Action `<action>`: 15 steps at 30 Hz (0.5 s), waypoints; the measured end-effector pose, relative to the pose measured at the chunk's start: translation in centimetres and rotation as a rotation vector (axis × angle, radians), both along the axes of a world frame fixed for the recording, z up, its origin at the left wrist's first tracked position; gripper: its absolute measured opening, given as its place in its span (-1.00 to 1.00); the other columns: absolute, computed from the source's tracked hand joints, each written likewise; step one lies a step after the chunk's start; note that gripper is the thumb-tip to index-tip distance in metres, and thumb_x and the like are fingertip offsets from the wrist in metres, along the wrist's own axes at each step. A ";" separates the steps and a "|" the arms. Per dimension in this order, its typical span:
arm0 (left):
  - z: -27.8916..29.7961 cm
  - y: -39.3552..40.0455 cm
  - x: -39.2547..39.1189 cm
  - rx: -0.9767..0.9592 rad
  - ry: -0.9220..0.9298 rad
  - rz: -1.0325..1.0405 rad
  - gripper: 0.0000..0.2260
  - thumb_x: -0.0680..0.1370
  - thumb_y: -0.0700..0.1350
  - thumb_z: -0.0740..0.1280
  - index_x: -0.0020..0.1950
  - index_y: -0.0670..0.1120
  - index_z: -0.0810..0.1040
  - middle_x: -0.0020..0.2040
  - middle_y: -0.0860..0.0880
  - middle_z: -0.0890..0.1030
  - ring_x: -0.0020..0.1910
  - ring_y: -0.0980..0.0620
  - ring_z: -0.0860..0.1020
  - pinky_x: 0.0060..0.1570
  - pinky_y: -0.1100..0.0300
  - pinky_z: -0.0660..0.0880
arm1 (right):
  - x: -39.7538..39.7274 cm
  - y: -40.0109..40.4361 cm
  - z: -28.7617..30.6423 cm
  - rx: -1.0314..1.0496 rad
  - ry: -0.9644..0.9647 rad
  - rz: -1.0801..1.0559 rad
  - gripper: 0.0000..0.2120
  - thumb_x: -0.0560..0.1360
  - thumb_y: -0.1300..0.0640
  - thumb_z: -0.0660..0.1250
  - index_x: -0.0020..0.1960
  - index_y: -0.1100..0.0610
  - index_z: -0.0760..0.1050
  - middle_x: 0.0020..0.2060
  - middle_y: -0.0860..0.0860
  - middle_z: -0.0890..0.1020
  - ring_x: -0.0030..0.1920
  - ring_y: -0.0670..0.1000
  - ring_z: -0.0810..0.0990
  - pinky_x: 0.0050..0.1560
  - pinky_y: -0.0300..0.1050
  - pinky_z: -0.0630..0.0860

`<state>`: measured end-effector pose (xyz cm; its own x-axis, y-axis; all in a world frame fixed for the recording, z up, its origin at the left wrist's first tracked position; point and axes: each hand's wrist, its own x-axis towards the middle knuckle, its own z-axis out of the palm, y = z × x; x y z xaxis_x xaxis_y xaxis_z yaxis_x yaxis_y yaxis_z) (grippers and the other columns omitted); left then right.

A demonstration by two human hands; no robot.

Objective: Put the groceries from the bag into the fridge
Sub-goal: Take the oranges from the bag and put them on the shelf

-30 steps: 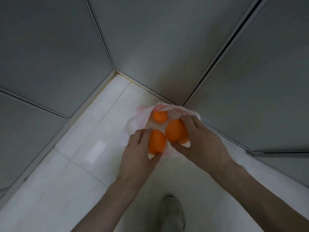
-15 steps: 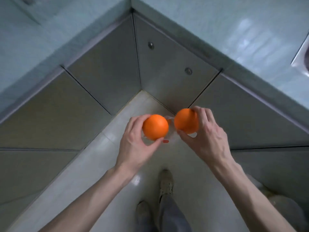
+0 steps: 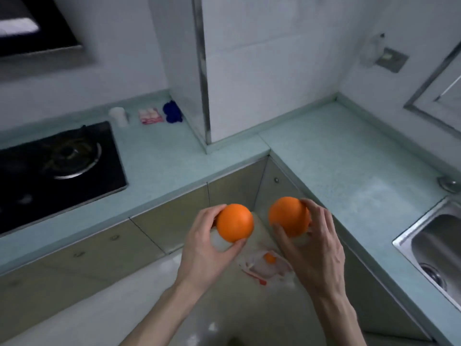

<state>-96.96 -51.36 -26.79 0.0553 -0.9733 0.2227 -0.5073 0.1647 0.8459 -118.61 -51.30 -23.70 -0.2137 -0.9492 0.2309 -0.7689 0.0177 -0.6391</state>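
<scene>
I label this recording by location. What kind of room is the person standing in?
Most likely a home kitchen: a gas stove set into the L-shaped countertop, a steel sink at right, and cabinet doors below.

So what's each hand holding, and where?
Left hand grips an orange round its side; right hand grips another orange likewise.

L-shaped pale green counter (image 3: pixel 336 156) over beige cabinet doors (image 3: pixel 159 221). Black gas hob (image 3: pixel 57 161) at left, steel sink (image 3: pixel 434 248) at right. White walls, pale glossy floor (image 3: pixel 149 303), dim light.
</scene>
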 end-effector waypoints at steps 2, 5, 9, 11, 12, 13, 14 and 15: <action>2.1 0.8 1.2 -0.038 0.025 0.087 -0.36 0.35 -0.01 0.65 0.38 0.04 0.51 0.26 0.14 0.55 0.26 0.16 0.54 0.22 0.33 0.47 | 1.1 -0.2 1.6 -0.042 -0.085 0.071 -0.38 0.40 -0.22 0.52 0.37 -0.08 0.43 0.25 -0.11 0.55 0.02 0.00 0.63 -0.13 -0.11 0.48; 4.6 2.8 3.2 -0.058 0.040 0.225 -0.36 0.34 -0.04 0.66 0.37 0.05 0.51 0.25 0.13 0.56 0.26 0.15 0.55 0.24 0.33 0.47 | 3.1 -0.7 3.1 -0.068 -0.245 0.214 -0.40 0.39 -0.24 0.51 0.35 -0.12 0.44 0.22 -0.13 0.54 -0.01 -0.11 0.64 -0.09 -0.24 0.53; 6.7 6.6 6.5 -0.104 0.089 0.445 -0.36 0.34 -0.08 0.66 0.36 0.09 0.52 0.25 0.19 0.57 0.26 0.17 0.55 0.23 0.36 0.46 | 6.5 -1.9 4.3 -0.080 -0.304 0.429 -0.40 0.40 -0.15 0.54 0.38 -0.13 0.44 0.21 -0.19 0.50 0.04 -0.13 0.64 -0.04 -0.15 0.60; 7.5 9.2 8.3 -0.113 0.119 0.559 -0.37 0.34 -0.09 0.66 0.36 0.11 0.52 0.26 0.22 0.56 0.27 0.19 0.55 0.23 0.37 0.47 | 8.8 -2.0 4.8 -0.064 -0.314 0.527 -0.40 0.42 -0.14 0.54 0.40 -0.19 0.41 0.22 -0.23 0.47 0.04 -0.15 0.63 -0.04 -0.12 0.58; 7.8 10.5 9.2 -0.120 0.140 0.611 -0.37 0.34 -0.10 0.67 0.35 0.12 0.52 0.26 0.21 0.57 0.27 0.20 0.55 0.23 0.37 0.48 | 10.0 -1.9 5.1 -0.056 -0.326 0.570 -0.39 0.42 -0.14 0.54 0.40 -0.22 0.40 0.22 -0.25 0.48 0.04 -0.16 0.63 -0.03 -0.10 0.58; 8.2 11.8 10.0 -0.131 0.163 0.660 -0.36 0.33 -0.10 0.67 0.35 0.12 0.52 0.26 0.20 0.58 0.28 0.20 0.55 0.23 0.36 0.49 | 11.2 -1.8 5.3 -0.046 -0.339 0.611 -0.38 0.41 -0.15 0.55 0.40 -0.24 0.38 0.21 -0.26 0.49 0.04 -0.17 0.63 -0.01 -0.08 0.58; 8.5 13.1 10.9 -0.146 0.178 0.707 -0.36 0.32 -0.08 0.68 0.34 0.12 0.53 0.27 0.19 0.58 0.29 0.18 0.55 0.23 0.33 0.50 | 12.5 -1.5 5.5 -0.029 -0.351 0.651 -0.35 0.40 -0.15 0.56 0.41 -0.26 0.37 0.21 -0.25 0.51 0.04 -0.17 0.63 0.02 -0.04 0.58; 8.9 14.5 11.7 -0.167 0.183 0.749 -0.36 0.31 -0.04 0.67 0.34 0.12 0.53 0.28 0.17 0.59 0.30 0.15 0.56 0.24 0.29 0.51 | 13.9 -1.1 5.8 -0.007 -0.362 0.687 -0.33 0.38 -0.17 0.56 0.41 -0.28 0.35 0.20 -0.24 0.54 0.04 -0.16 0.64 0.05 0.00 0.59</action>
<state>-85.25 -36.84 -17.89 0.7328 -0.6173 0.2864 -0.3882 -0.0336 0.9210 -104.69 -52.41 -17.93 0.3588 -0.8950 0.2649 -0.3490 -0.3919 -0.8513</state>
